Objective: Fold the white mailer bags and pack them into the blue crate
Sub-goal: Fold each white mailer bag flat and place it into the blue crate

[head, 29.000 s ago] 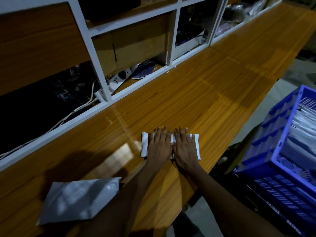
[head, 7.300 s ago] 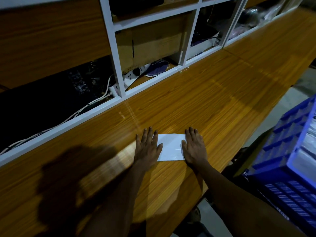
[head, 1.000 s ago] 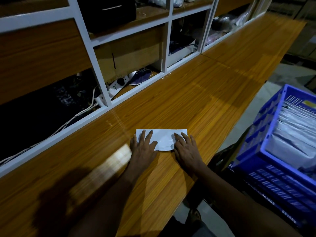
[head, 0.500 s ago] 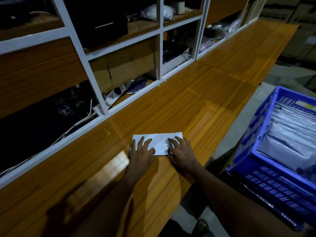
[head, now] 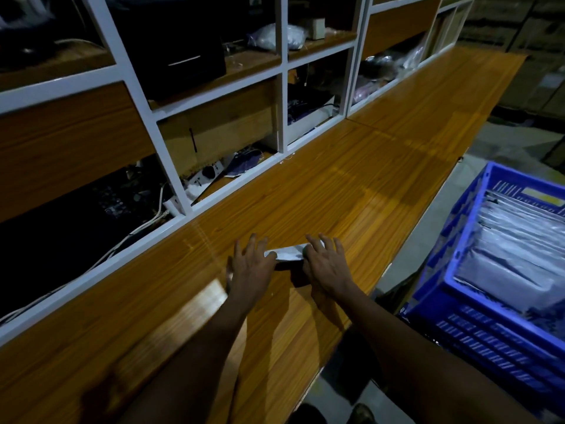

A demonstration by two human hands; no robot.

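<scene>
A folded white mailer bag point(head: 286, 254) lies on the wooden counter point(head: 351, 191) near its front edge. Only a narrow strip of it shows between my hands, with its near edge raised and a dark shadow beneath. My left hand point(head: 249, 266) holds the bag's left end, fingers spread over it and thumb at its edge. My right hand point(head: 325, 261) holds the right end the same way. The blue crate point(head: 458, 289) stands lower at the right, beyond the counter's edge, and holds several folded white mailer bags point(head: 516, 246) stacked in rows.
A white-framed shelf unit point(head: 180, 191) runs along the back of the counter, its bays holding cables, a power strip point(head: 203, 177) and plastic-wrapped goods. A strip of floor lies between the counter's front edge and the crate.
The bag lay flat under my fingertips half a second ago; now its near edge is lifted and it shows as a narrower strip. The view has tilted up and toward the crate.
</scene>
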